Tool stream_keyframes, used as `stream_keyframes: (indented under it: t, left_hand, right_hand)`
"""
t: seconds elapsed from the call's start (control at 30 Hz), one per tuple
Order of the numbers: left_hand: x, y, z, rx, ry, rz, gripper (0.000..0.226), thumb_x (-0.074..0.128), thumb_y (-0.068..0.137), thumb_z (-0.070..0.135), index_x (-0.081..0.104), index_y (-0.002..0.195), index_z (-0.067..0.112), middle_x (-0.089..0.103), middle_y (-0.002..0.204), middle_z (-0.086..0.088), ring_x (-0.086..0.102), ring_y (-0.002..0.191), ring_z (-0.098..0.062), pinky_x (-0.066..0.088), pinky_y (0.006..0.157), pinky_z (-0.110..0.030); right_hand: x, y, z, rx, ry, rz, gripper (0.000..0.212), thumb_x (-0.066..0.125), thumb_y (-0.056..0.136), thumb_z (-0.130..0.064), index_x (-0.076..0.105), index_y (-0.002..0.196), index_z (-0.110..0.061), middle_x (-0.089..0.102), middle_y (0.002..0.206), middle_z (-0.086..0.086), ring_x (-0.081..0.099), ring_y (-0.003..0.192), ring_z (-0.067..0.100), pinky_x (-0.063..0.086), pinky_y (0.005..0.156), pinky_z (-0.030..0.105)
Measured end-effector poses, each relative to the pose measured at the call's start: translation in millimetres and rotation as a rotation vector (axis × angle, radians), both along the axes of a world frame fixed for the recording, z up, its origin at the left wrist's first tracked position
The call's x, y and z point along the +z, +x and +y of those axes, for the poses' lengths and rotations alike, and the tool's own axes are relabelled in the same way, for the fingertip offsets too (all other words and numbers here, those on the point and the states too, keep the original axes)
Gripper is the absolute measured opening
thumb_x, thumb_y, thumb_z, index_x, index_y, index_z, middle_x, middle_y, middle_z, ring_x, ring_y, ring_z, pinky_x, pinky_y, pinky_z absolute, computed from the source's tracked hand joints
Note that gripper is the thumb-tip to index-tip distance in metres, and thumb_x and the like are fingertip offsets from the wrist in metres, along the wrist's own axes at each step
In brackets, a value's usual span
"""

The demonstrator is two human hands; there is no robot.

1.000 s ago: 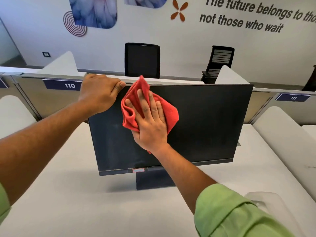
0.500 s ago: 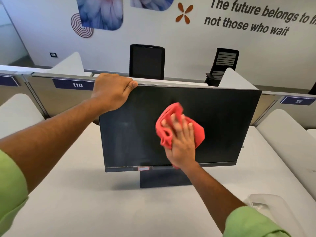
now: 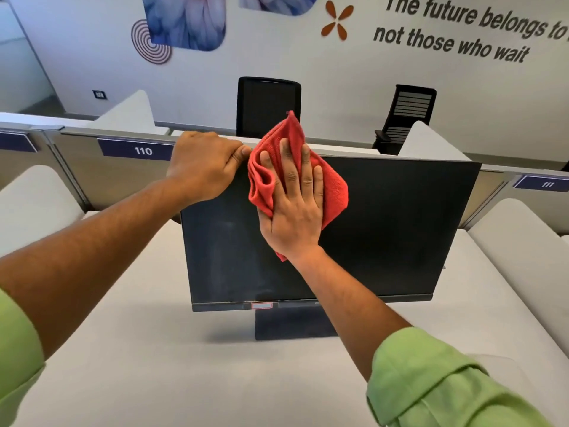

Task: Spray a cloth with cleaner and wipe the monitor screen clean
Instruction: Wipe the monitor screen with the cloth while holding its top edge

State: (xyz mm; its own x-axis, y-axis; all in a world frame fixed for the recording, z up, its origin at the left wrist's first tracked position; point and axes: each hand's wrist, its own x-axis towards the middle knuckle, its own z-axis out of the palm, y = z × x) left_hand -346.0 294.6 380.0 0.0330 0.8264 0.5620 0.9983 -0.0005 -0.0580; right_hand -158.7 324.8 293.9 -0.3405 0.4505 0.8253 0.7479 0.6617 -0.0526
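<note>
A black monitor [image 3: 385, 229] stands on a white desk [image 3: 147, 359], its screen dark. My left hand [image 3: 203, 166] grips the monitor's top left corner, fingers curled over the upper edge. My right hand [image 3: 292, 208] lies flat with fingers spread, pressing a crumpled red cloth [image 3: 334, 186] against the upper middle of the screen. The cloth's top corner pokes above the monitor's upper edge. Faint streaks show on the left part of the screen. No spray bottle is in view.
Desk partitions with plates numbered 110 [image 3: 143, 151] and 111 [image 3: 548, 184] run behind the monitor. Two black office chairs [image 3: 268, 103] stand beyond them, before a wall with lettering. White rounded dividers [image 3: 523, 241] flank the desk on both sides.
My right hand with the cloth swept from the upper left of the screen down to the lower middle, then back up to the top edge. My left hand kept its hold on the corner.
</note>
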Motion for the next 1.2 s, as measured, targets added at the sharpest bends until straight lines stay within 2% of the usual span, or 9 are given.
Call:
stream_keyframes:
  t: [0.13, 0.23, 0.3, 0.4, 0.5, 0.63, 0.8, 0.93, 1.2]
  left_hand:
    - [-2.4, -8.5, -5.9, -0.098, -0.011, -0.069, 0.053, 0.023, 0.104, 0.052, 0.069, 0.113, 0.028, 0.068, 0.120, 0.002, 0.044, 0.131, -0.022, 0.020, 0.114, -0.045]
    - [-14.6, -19.0, -14.6, -0.056, 0.192, -0.299, 0.044, 0.029, 0.107, 0.046, 0.063, 0.126, 0.026, 0.061, 0.132, 0.006, 0.043, 0.132, -0.020, 0.024, 0.115, -0.038]
    - [-21.8, -20.9, -24.0, -0.010, 0.298, -0.722, 0.042, 0.032, 0.107, 0.045, 0.058, 0.131, 0.022, 0.059, 0.130, 0.002, 0.050, 0.120, -0.014, 0.036, 0.107, -0.027]
    - [-21.3, -8.5, -33.9, -0.007, 0.109, -1.511, 0.045, 0.032, 0.104, 0.055, 0.062, 0.119, 0.027, 0.067, 0.111, 0.010, 0.060, 0.098, 0.001, 0.049, 0.091, -0.020]
    - [-16.5, -5.1, -36.8, -0.063, 0.011, -1.836, 0.043, 0.038, 0.102, 0.057, 0.068, 0.102, 0.026, 0.077, 0.090, 0.015, 0.072, 0.085, -0.001, 0.057, 0.078, -0.027]
    - [-15.7, -15.1, -38.1, -0.178, -0.077, -1.905, 0.047, 0.040, 0.101, 0.057, 0.081, 0.092, 0.035, 0.076, 0.112, 0.004, 0.070, 0.110, -0.016, 0.051, 0.102, -0.045]
    - [-24.6, -30.5, -38.5, -0.258, -0.201, -1.927, 0.069, 0.035, 0.100, 0.062, 0.064, 0.132, 0.008, 0.068, 0.129, -0.013, 0.064, 0.121, -0.029, 0.050, 0.102, -0.043]
    - [-28.1, -36.5, -40.0, -0.235, -0.179, -1.914, 0.070, 0.033, 0.101, 0.060, 0.061, 0.133, 0.004, 0.069, 0.126, -0.015, 0.068, 0.115, -0.028, 0.057, 0.090, -0.037]
    - [-16.0, -31.1, -32.2, -0.249, -0.217, -1.832, 0.059, 0.035, 0.103, 0.057, 0.064, 0.129, 0.013, 0.072, 0.122, -0.006, 0.068, 0.115, -0.021, 0.050, 0.103, -0.041]
  right_hand:
    - [-3.4, 5.2, 2.2, -0.015, 0.006, 0.035, 0.060, 0.049, 0.108, -0.045, 0.040, 0.161, -0.020, 0.029, 0.171, 0.012, 0.016, 0.162, 0.038, 0.018, 0.130, 0.058]
    - [-6.4, 6.6, 0.8, -0.018, -0.013, 0.067, 0.058, 0.046, 0.110, -0.044, 0.039, 0.162, -0.019, 0.027, 0.171, 0.015, 0.014, 0.161, 0.041, 0.018, 0.129, 0.061]
    - [-8.1, 8.0, 0.7, -0.014, -0.016, 0.084, 0.059, 0.047, 0.109, -0.044, 0.037, 0.162, -0.020, 0.024, 0.172, 0.016, 0.014, 0.161, 0.042, 0.018, 0.128, 0.062]
    - [-8.4, 7.1, 0.3, -0.060, -0.035, 0.152, 0.063, 0.055, 0.107, -0.045, 0.038, 0.162, -0.020, 0.019, 0.172, 0.019, 0.014, 0.161, 0.044, 0.018, 0.128, 0.063]
    - [-4.8, -2.9, -4.3, -0.147, -0.109, 0.274, 0.067, 0.050, 0.107, -0.050, 0.036, 0.164, -0.018, 0.015, 0.173, 0.023, 0.010, 0.162, 0.043, 0.016, 0.127, 0.063]
    - [-0.1, -29.8, -16.7, -0.124, -0.144, 0.280, 0.069, 0.041, 0.107, -0.053, 0.032, 0.165, -0.016, 0.017, 0.174, 0.019, 0.009, 0.162, 0.041, 0.014, 0.128, 0.063]
    - [-9.1, -66.0, -34.0, 0.105, -0.025, -0.078, 0.068, 0.054, 0.104, -0.046, 0.032, 0.165, -0.025, 0.018, 0.175, 0.011, 0.008, 0.163, 0.036, 0.010, 0.131, 0.056]
    - [-4.1, -53.0, -17.3, 0.243, 0.063, -0.252, 0.066, 0.054, 0.106, -0.038, 0.031, 0.165, -0.020, 0.017, 0.175, 0.006, 0.008, 0.164, 0.030, 0.009, 0.133, 0.051]
    - [7.2, -64.7, -18.7, -0.009, -0.088, 0.121, 0.067, 0.041, 0.109, -0.044, 0.028, 0.165, -0.010, 0.018, 0.175, 0.013, 0.009, 0.163, 0.033, 0.014, 0.131, 0.055]
